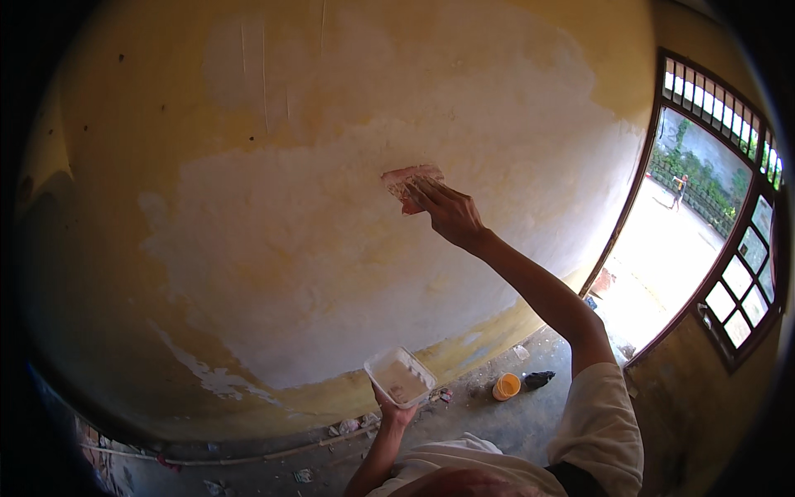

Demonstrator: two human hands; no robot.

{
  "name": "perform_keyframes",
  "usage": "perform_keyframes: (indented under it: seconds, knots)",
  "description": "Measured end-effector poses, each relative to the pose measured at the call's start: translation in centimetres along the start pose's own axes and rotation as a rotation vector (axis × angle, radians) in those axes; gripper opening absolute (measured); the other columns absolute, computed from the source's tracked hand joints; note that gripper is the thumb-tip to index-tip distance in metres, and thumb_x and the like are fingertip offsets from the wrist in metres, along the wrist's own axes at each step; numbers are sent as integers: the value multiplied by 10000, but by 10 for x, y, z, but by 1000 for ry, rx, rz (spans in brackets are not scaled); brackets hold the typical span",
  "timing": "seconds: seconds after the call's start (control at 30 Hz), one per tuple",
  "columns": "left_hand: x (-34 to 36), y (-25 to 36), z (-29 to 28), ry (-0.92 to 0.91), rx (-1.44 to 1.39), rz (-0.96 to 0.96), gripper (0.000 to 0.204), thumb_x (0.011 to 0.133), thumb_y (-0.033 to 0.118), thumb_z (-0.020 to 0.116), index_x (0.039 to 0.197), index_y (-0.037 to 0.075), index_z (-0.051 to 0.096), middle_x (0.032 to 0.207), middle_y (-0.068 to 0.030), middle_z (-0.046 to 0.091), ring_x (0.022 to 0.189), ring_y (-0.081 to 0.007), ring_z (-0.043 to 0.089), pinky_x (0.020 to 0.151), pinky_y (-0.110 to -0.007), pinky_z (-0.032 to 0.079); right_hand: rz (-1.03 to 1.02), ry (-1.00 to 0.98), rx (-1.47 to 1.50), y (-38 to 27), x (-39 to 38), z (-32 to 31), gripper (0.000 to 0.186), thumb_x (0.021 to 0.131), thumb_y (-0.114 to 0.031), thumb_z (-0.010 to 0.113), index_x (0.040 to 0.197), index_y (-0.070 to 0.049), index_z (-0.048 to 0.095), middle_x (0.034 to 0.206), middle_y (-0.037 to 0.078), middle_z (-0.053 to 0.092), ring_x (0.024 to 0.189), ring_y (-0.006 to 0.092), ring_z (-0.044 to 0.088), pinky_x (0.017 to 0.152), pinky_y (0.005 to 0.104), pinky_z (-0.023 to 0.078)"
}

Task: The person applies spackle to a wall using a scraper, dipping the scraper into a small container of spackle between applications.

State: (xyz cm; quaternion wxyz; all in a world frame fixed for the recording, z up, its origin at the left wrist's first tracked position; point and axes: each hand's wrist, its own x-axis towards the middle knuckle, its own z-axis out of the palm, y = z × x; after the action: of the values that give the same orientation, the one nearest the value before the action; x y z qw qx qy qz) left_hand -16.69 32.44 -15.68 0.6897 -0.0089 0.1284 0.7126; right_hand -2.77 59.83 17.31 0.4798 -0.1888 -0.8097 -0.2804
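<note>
My right hand [454,217] is raised against the wall, its fingers closed on a flat reddish putty spreader [401,180] smeared with pale filler. The spreader lies against a broad whitish skim-coated patch [281,240] on the yellow wall [116,215]. Lower down, my left hand [395,411] grips a white rectangular plastic tub [382,361] from beneath and the side. Pale paste coats the inside of the tub, which is tilted toward me. The left fingers are partly hidden behind it.
On the grey floor stand an orange-yellow cup [506,387] and a black bag-like thing [540,380]. A long thin pole [290,451] and scattered scraps lie along the wall's foot. At right are an open doorway [662,240], a paned window [741,290] and a distant person [680,190] outside.
</note>
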Motion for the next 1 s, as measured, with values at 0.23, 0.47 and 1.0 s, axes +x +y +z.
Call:
perform_keyframes:
  seconds: [0.23,0.47,1.0]
  knots:
    - [-2,-3,-8,6,-21,13,596,934,645,527,1337,214,611,1301,-18,649,1236,-283,586,1081,-546,437,64,383,12,69,118,-81,496,832,84,604,1248,-175,681,1205,73,709,1032,327,694,809,416,600]
    - [-2,-9,-18,-9,-24,56,649,926,685,512,1361,209,585,1344,-12,615,1261,-275,557,1090,-539,425,115,11,-126,86,150,-35,578,824,63,554,1386,-72,546,1378,215,573,1222,388,599,947,459,557]
    - [2,-6,-25,48,17,37,589,919,660,540,1304,222,623,1286,-4,642,1233,-270,575,1088,-532,426,49,161,110,82,92,-80,526,803,190,534,1229,-82,682,1199,130,707,1049,343,689,901,395,576]
